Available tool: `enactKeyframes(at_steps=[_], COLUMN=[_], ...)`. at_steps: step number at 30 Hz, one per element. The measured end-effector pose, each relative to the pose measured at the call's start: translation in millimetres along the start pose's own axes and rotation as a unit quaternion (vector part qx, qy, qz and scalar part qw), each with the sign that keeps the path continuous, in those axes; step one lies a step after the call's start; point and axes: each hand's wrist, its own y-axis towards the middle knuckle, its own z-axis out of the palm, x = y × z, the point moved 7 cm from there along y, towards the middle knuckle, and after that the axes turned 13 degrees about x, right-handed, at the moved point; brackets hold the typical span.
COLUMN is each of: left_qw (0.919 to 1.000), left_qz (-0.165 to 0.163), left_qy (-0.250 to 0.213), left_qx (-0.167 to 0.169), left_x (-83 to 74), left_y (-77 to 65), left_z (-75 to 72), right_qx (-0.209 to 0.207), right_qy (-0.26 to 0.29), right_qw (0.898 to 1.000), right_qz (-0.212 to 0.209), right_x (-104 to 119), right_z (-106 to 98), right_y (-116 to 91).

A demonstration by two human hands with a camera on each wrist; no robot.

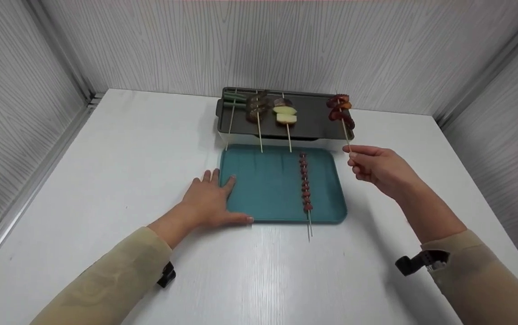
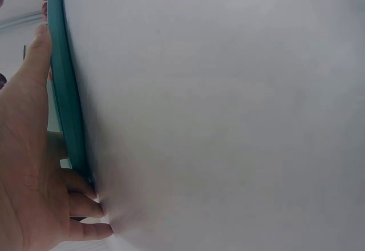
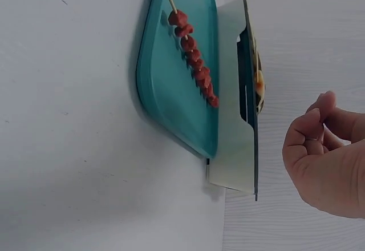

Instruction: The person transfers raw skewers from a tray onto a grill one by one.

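Observation:
My right hand [image 1: 383,171] pinches the bare end of a skewer of curled red pieces, which look like octopus tentacles [image 1: 341,108], at the right end of the dark grill plate [image 1: 313,115]. In the right wrist view the thumb and index finger of that hand [image 3: 325,154] meet, but the stick is hard to make out. My left hand [image 1: 209,198] spreads over the near left corner of a teal tray [image 1: 263,185], thumb along its front edge. On the tray lies a skewer of small red meat pieces [image 1: 305,183], its sticks poking past the front edge.
Across the grill's left half lie a green vegetable skewer [image 1: 234,101], a brown skewer [image 1: 257,106] and a skewer with pale yellow-green slices [image 1: 285,115]. Their sticks overhang the front. The grill's pale base [image 3: 234,165] stands right behind the tray. Wood-grain panels [image 1: 263,45] enclose the white table [image 1: 150,135].

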Motion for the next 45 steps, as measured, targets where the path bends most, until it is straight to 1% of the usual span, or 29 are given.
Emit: enactKeyframes(at_steps=[8, 11, 15, 23, 35, 39, 45], left_qw=[1.0, 1.0, 1.0, 1.0, 1.0, 1.0, 1.0], left_qz=[0.001, 0.001, -0.002, -0.004, -0.001, -0.001, -0.003], left_qy=[-0.005, -0.007, -0.002, 0.004, 0.0, 0.002, 0.007], left_qx=[0.0, -0.001, 0.004, 0.006, 0.006, 0.006, 0.004], left_x=[0.3, 0.2, 0.3, -1.2, -1.6, -1.9, -0.7], left_y=[0.3, 0.0, 0.1, 0.3, 0.0, -0.3, -0.9], left_z=[2.2, 1.4, 0.2, 0.6, 0.9, 1.0, 0.7], right_qx=[-0.018, -0.022, -0.015, -0.012, -0.008, -0.012, -0.029], right_qy=[0.008, 0.01, 0.021, 0.032, 0.031, 0.031, 0.038], right_qw=[0.999, 0.999, 0.999, 0.999, 0.998, 0.998, 0.998], right_qz=[0.029, 0.033, 0.03, 0.028, 0.047, 0.047, 0.05], right_x=[-13.0, -15.1, -16.5, -21.4, -29.1, -29.8, -31.3], right_z=[-10.5, -13.6, -16.8, -22.4, -24.3, -23.7, -23.4], right_y=[29.5, 38.0, 46.6, 54.0, 60.2, 60.7, 60.5])
